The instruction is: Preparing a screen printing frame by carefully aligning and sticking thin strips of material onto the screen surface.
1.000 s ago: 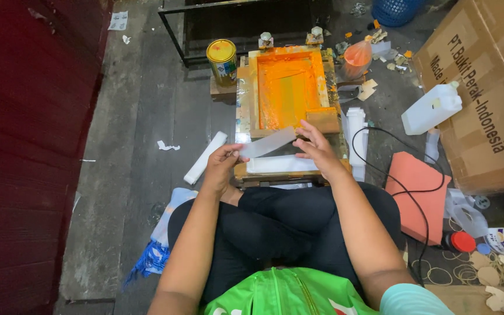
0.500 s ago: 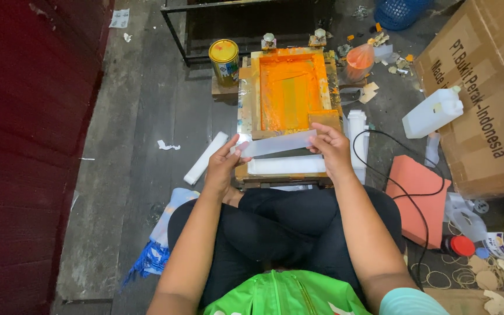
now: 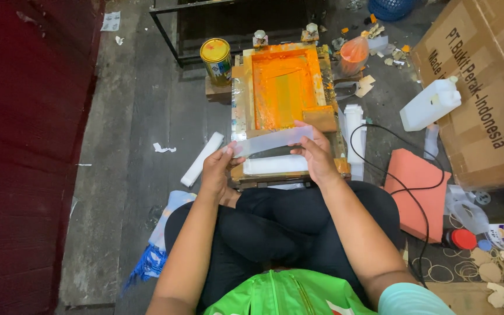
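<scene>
Fingers of left hand (image 3: 216,169) and right hand (image 3: 316,154) pinch a translucent strip (image 3: 272,140) above grimy floorboards (image 3: 141,116).

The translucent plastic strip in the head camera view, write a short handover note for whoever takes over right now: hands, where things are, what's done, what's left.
Left hand: fingers pinch the left end of the long translucent white plastic strip.
Right hand: holds the strip's right end; the strip is lifted just above the frame's near edge.
Things: the wooden printing frame with orange ink on its screen sits on the floor straight ahead. A stack of similar white strips lies on the frame's near edge, under the hands.
Done: one strip picked up in both hands.
Left: the held strip is not yet laid down; the stack remains.
</scene>
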